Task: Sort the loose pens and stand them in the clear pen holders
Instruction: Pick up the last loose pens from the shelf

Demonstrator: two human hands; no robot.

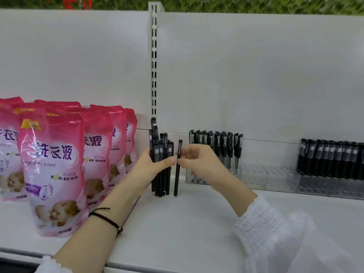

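White shelf (pixel 187 223) runs from the near edge back to a plain panel.

The left hand (pixel 151 166) grips an upright bundle of black pens (pixel 160 184), thumb across the front and fingers curled behind, ends resting on the shelf. Just beside it, the right hand (pixel 199 162) pinches a single pen (pixel 176 180) between thumb and fingertips, upright, its lower end on the shelf.

If the left grip slackens, the bundle would likely splay, and pens could roll toward the open front edge. The light pinch could also let the single pen twist or drop on its way over. It looks plainer than the clipped pens (pixel 216 142) standing in the clear pen holders (pixel 266 178) to the right, so it could land among the wrong kind.

The right hand covers the nearest holder's left end, so room there is uncertain. The far pens (pixel 331 156) are cut off by the frame edge. Print on the pens is too small to read.
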